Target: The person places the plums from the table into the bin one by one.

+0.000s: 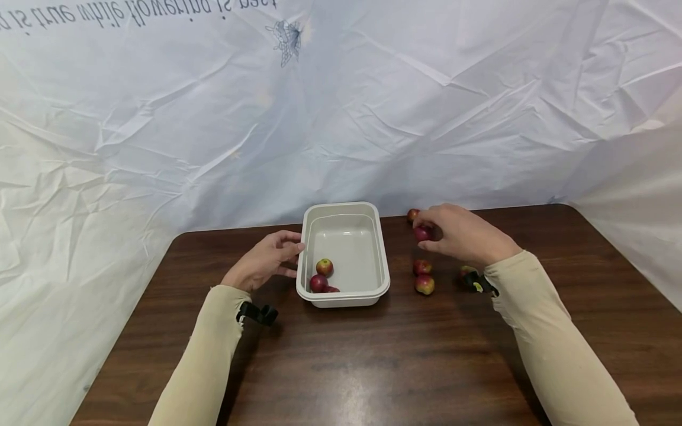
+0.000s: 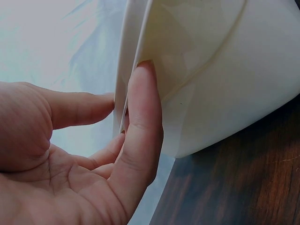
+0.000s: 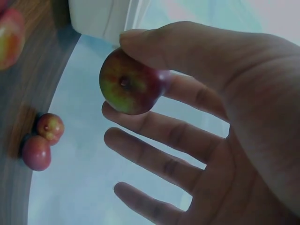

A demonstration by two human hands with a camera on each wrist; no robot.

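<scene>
My left hand (image 1: 270,257) is at the left side of a pale rectangular plastic tub (image 1: 380,254). In the left wrist view its thumb and fingers pinch the tub's rim (image 2: 133,56) from both sides. Three small apples sit in the tub's near left corner, a yellow-red one (image 1: 324,266), a dark red one (image 1: 318,283) and one partly hidden by the rim (image 1: 331,289). To the right of the tub, my right hand (image 1: 463,234) holds a small red-green apple (image 3: 129,82) between thumb and fingers, raised off the table.
On the brown wooden table (image 1: 341,367), an apple (image 1: 412,215) lies near the back edge. Two more apples, one (image 1: 422,267) behind the other (image 1: 424,284), lie right of the tub. Another apple (image 1: 466,271) is partly hidden by my right wrist. White cloth (image 1: 341,118) hangs behind.
</scene>
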